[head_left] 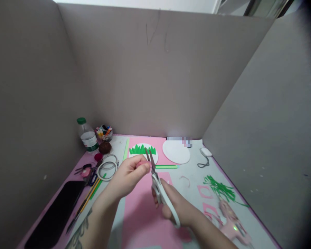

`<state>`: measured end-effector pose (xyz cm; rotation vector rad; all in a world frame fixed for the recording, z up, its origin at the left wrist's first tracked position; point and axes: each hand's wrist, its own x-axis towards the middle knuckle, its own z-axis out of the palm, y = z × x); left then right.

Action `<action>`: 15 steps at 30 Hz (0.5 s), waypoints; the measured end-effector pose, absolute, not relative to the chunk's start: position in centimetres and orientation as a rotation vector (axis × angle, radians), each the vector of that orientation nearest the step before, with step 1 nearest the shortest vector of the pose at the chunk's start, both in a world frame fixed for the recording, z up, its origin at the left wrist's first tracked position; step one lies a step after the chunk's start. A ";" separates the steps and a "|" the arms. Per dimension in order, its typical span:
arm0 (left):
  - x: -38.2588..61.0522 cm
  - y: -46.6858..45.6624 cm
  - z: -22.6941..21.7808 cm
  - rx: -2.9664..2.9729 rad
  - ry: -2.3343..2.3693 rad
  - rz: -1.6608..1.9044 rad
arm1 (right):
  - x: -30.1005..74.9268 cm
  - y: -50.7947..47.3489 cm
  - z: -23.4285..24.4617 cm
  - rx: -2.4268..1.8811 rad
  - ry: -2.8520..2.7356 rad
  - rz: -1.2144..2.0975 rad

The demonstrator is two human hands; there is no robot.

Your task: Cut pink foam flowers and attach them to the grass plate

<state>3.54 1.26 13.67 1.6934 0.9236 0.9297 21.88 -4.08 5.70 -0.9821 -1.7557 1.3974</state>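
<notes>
My right hand [176, 204] grips white-handled scissors [159, 188], blades pointing up and away, slightly apart. My left hand [129, 174] is pinched shut on a small pink paper piece [144, 162] held right at the blades. Both hands hover over a pink paper sheet [142, 218] on the table. Behind them lies a white paper plate with green paper grass [142, 149] on it.
A second white plate [176, 151], water bottle [87, 135], cup of markers [104, 132], tape rolls [107, 167], pencils and a black case [57, 214] lie left. Green paper shreds [220, 189], pink scraps and a pink glue gun [232, 221] lie right. Grey partition walls enclose the desk.
</notes>
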 end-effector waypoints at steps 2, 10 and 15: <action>3.6 1.3 13.7 1.696 0.924 0.929 | 22.0 -4.1 5.4 -0.949 -1.758 1.401; 3.3 1.4 13.8 1.704 0.916 0.914 | 22.2 -4.0 5.1 -0.946 -1.721 1.442; 3.0 1.4 13.9 1.715 0.932 0.906 | 22.4 -3.9 5.4 -0.981 -1.787 1.427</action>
